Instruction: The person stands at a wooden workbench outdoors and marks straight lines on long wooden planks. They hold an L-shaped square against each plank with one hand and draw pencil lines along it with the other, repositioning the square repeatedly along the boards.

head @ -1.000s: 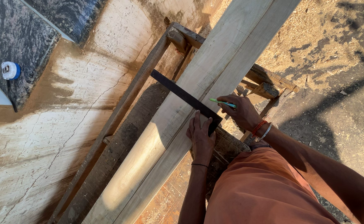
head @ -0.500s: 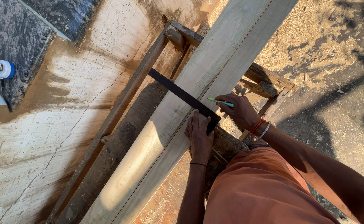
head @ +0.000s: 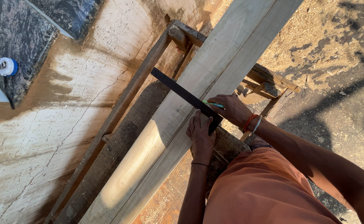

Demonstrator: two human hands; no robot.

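While an orange cloth (head: 269, 186) covers the person's lap at the bottom of the view, the left hand (head: 201, 135) lies flat, fingers spread, pressing the near end of a dark flat metal square (head: 186, 96) against the edge of a long pale wooden plank (head: 215, 79). Just beside it, the right hand (head: 231, 108), with red and silver bangles (head: 252, 123) at the wrist, is closed around a thin green pencil (head: 212, 103) whose tip touches the plank next to the square's blade. That blade lies across the plank's width. Under the plank stands a rough wooden bench (head: 269, 81), on sawdust-strewn ground (head: 331, 37). Farther left, well apart, a blue and white tape measure (head: 7, 66) rests on a dark stone slab (head: 12, 33).
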